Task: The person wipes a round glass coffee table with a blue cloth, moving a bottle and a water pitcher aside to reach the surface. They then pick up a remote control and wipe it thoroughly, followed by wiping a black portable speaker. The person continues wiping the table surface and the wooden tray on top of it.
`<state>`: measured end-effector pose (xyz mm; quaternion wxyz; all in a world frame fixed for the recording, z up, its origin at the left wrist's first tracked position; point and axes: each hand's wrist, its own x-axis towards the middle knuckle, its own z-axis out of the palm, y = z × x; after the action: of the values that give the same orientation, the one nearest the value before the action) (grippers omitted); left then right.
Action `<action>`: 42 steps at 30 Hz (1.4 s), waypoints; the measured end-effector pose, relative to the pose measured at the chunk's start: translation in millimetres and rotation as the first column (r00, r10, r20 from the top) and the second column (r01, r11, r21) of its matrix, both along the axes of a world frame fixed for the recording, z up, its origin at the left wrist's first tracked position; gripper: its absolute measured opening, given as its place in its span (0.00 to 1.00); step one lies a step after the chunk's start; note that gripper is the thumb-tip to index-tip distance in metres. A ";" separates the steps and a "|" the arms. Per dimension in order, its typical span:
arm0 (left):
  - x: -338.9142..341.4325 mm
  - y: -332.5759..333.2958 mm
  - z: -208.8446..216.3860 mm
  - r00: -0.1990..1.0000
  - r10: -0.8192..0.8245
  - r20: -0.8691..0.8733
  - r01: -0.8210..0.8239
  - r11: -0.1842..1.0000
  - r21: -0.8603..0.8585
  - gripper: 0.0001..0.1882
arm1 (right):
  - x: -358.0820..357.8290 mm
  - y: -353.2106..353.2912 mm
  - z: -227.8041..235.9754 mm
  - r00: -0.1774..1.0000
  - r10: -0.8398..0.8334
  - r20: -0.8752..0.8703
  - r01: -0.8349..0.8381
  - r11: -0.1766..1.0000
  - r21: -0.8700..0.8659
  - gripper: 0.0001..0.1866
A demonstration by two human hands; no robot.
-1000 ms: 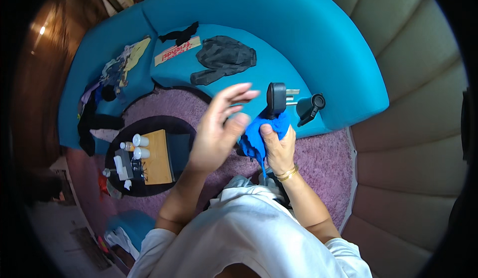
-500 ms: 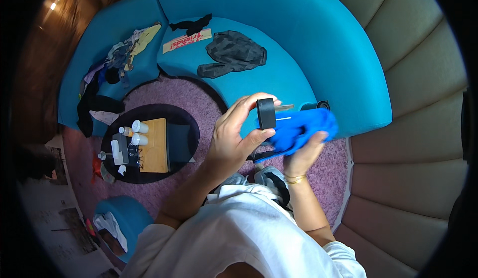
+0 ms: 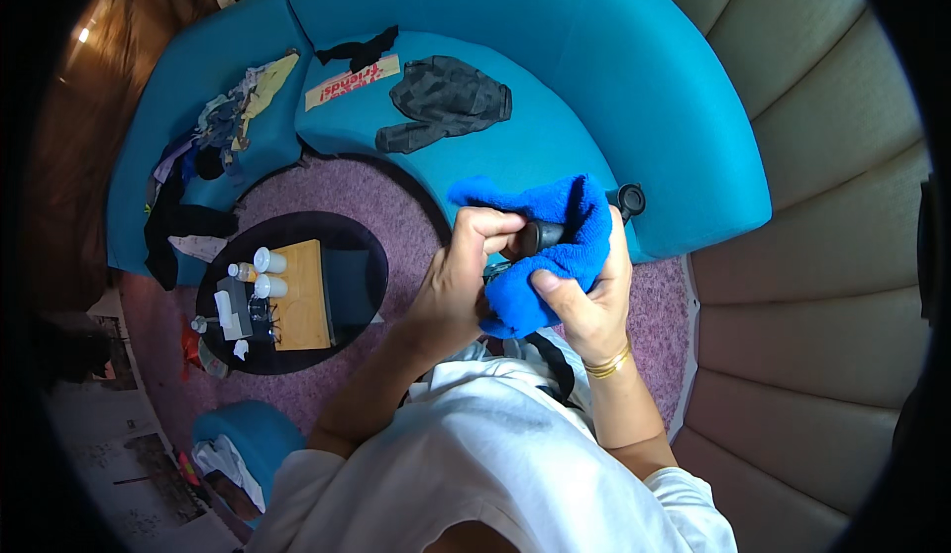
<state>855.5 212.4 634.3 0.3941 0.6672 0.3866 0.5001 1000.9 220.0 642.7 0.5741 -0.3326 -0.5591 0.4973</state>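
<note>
A bright blue plush cloth [image 3: 515,301] is bunched in front of my body, above the sofa's near edge. My right hand [image 3: 591,315] grips its right side, thumb on top. Inside its fold sits a black object [image 3: 541,237] with a rounded end; the cloth covers most of it and I cannot make out its kind. My left hand [image 3: 461,274] has its fingers curled against that black object at the cloth's left side. Part of the left fingertips is hidden. A black round-topped thing [image 3: 627,200] lies on the sofa just beyond my right hand.
The curved blue sofa [image 3: 684,127] holds dark grey trousers [image 3: 451,98], a black garment [image 3: 365,50] and a clothes pile [image 3: 233,112]. At left, a dark oval table [image 3: 347,335] carries a wooden board [image 3: 302,305], white cups [image 3: 269,260] and a tissue box [image 3: 234,317]. A blue stool [image 3: 267,434] stands nearby.
The blue cloth has come left and now wraps around the black object, which was held up bare in my left hand. My right hand has moved up with the cloth. The view shifted slightly.
</note>
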 end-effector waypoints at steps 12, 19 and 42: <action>-3.1 -2.6 1.2 0.945 0.036 -0.326 0.083 0.935 0.345 0.24 | 3.3 13.0 17.1 0.954 0.051 -0.295 -0.157 0.924 -0.348 0.12; -1.5 3.0 8.8 0.983 -0.186 0.009 0.184 0.977 0.112 0.27 | 23.5 31.6 -20.6 0.415 0.105 -0.904 -0.622 0.758 -0.198 0.22; -2.7 -5.1 -8.4 0.965 -0.180 0.188 0.226 0.940 -0.258 0.25 | 20.6 19.9 10.5 0.678 0.412 -0.609 -0.637 0.742 -0.208 0.29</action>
<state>852.8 207.3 625.9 0.5630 0.5991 0.3484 0.4501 1021.5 239.9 653.2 0.4501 -0.1151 -0.3374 0.8187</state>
